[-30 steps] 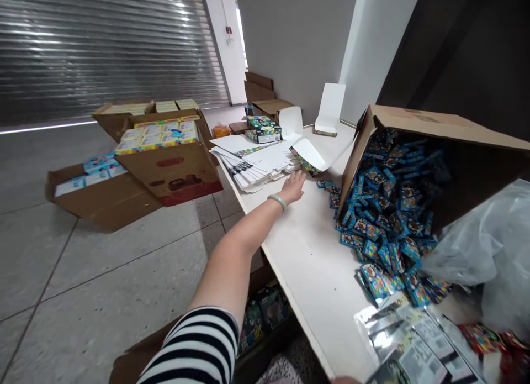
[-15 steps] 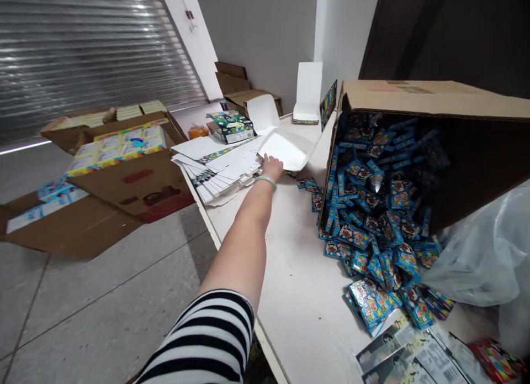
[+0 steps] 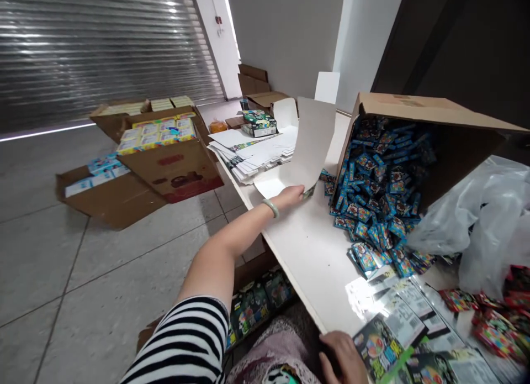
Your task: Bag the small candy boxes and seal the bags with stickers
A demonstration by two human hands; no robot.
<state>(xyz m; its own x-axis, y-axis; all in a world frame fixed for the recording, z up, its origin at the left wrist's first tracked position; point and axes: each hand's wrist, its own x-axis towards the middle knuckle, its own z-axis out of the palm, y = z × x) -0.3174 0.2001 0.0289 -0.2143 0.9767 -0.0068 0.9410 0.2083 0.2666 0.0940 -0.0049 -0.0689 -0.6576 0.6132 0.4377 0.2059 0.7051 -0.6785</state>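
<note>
My left hand (image 3: 292,196), with a pale bangle at the wrist, grips the lower edge of an open white-lined cardboard display box (image 3: 312,135). The box stands tilted over the table, its tall flap raised and a strip of printed outside showing by my fingers. Just behind it lies a stack of flat display cartons (image 3: 256,157), white side mostly up. My right hand (image 3: 343,356) is at the table's near edge, fingers loosely apart and nothing visible in them. Close beside it are dark printed candy packets (image 3: 379,345), partly cut off by the frame.
A tipped cardboard box (image 3: 439,110) spills small blue candy boxes (image 3: 368,190) onto the white table (image 3: 306,251). Clear plastic (image 3: 480,218) and red packets (image 3: 497,331) lie at right. Filled cartons (image 3: 178,174) stand left on the floor; another box of dark packs (image 3: 252,309) sits below the table.
My left hand has lifted the white-lined display box off the stack's side and drawn it nearer, raising its flap. My right hand has come into view at the bottom. The view has shifted left.
</note>
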